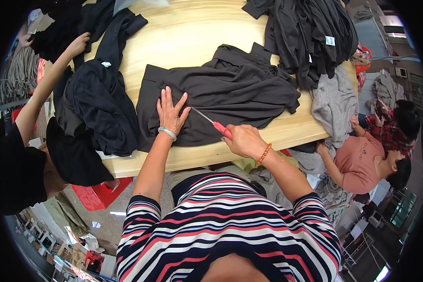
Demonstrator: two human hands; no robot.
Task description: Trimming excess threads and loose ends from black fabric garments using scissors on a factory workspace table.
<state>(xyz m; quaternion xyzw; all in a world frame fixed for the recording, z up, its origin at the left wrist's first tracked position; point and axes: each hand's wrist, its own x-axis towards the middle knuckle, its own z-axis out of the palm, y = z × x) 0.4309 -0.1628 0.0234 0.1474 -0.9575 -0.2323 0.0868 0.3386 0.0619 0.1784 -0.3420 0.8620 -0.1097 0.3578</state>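
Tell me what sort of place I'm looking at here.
Probably a garment workshop. A wooden table is heaped with dark garments; the left hand presses one dark garment flat while the right hand holds a red-handled tool. Other people handle clothing nearby.

We see matt dark cloth garment [221,91] on smooth pale wood tabletop [188,33]; the tool [214,123] has a red glossy plastic handle and a thin metal tip.
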